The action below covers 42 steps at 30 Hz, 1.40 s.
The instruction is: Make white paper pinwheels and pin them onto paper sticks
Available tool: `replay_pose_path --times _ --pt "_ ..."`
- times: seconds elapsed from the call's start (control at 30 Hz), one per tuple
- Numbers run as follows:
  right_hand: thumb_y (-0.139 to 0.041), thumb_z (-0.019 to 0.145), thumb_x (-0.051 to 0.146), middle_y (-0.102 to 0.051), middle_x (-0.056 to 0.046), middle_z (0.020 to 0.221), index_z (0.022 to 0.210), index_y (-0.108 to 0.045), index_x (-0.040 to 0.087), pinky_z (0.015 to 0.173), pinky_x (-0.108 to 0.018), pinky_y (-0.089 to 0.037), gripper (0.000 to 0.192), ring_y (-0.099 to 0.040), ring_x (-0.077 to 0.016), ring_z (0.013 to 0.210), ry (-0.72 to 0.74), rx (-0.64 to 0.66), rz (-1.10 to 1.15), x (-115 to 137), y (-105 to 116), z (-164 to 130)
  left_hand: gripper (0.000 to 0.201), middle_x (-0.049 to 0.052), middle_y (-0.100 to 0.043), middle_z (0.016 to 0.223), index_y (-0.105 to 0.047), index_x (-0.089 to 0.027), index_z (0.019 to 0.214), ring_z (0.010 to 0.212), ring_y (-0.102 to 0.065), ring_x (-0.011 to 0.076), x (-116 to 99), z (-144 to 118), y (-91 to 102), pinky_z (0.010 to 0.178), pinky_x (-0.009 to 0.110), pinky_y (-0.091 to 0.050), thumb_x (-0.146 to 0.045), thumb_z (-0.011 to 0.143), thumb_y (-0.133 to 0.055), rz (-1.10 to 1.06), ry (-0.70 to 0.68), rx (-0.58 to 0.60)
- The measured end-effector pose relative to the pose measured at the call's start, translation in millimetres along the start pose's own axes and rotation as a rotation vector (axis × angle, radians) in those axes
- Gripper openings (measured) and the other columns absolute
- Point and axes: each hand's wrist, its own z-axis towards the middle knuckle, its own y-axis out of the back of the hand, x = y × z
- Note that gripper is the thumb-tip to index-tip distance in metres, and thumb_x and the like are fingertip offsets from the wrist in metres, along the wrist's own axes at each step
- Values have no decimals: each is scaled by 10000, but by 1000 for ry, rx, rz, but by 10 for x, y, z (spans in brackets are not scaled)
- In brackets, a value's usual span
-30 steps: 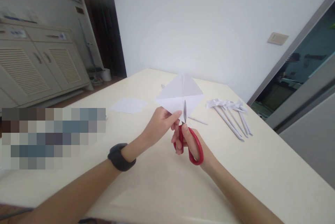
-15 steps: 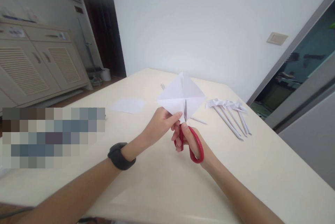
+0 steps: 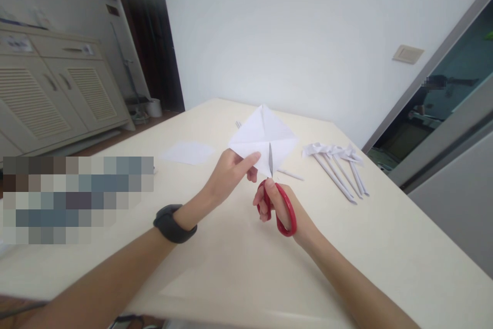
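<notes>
A square of creased white paper (image 3: 264, 129) is held up cornerwise above the table, with fold lines crossing at its middle. My left hand (image 3: 233, 171), below a black wristband, pinches its lower left edge between thumb and fingers. My right hand (image 3: 283, 203) grips the red-handled scissors (image 3: 287, 211), thumb and fingers through the loops. The scissor blades point away from me and lie at the paper's near corner, along the crease; one blade shows over the sheet, the other is hidden.
Several rolled paper sticks with folded white tops (image 3: 337, 170) lie on the right of the cream table (image 3: 231, 267). A loose paper sheet (image 3: 188, 152) rests at left. Behind the held square lies a thin paper stick (image 3: 290, 174). A blurred-out patch (image 3: 73, 198) covers the left side.
My left hand has shifted slightly left and away from the scissors, its fingers now farther from the right hand. The paper has moved slightly left with it.
</notes>
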Motion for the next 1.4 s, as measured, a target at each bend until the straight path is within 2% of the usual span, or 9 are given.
replay_pose_path --times 0.1,0.37,0.77,0.93,1.1,1.3,1.4 --pt "-319 873 565 -490 8 477 656 -563 155 536 -250 -416 524 -471 -100 461 16 23 -8 19 -2 -8 198 -12 -546 567 -534 -144 682 525 -520 116 -22 -3 -9 551 234 -442 -296 807 -514 2 24 1" --pt "-271 859 614 -523 -18 501 676 -591 149 603 -269 -431 594 -501 -120 528 18 38 2 14 17 -2 205 -15 -536 561 -522 -147 648 526 -522 113 -69 -31 -38 560 230 -445 -272 808 -499 28 33 48" --pt "-297 869 582 -491 3 470 656 -577 149 546 -255 -420 558 -470 -104 466 16 27 18 9 -2 -19 187 -25 -535 551 -530 -146 654 530 -530 108 -86 -29 -51 556 219 -444 -254 806 -510 30 30 31" --pt "-290 879 568 -508 -1 508 690 -622 144 587 -254 -416 571 -487 -99 486 43 0 18 40 0 -16 246 -34 -497 458 -494 -160 610 491 -530 118 -85 -47 -55 556 232 -445 -274 827 -479 51 57 100" --pt "-297 867 585 -496 -1 509 698 -624 138 567 -256 -422 579 -488 -105 483 19 9 21 26 4 -8 232 -19 -523 530 -513 -155 613 536 -536 122 -88 -50 -51 556 228 -443 -281 807 -495 61 62 79" --pt "-294 875 570 -469 9 442 748 -642 131 510 -245 -408 574 -464 -105 440 -5 13 39 -23 5 -4 228 -16 -525 518 -514 -152 612 525 -528 118 -80 -44 -55 557 225 -441 -273 805 -499 54 52 72" --pt "-299 886 547 -479 6 452 730 -645 132 543 -248 -414 562 -474 -103 456 29 -2 20 -11 17 5 281 -4 -536 486 -514 -154 591 499 -541 125 -56 -43 -42 541 231 -441 -300 827 -467 43 60 155"
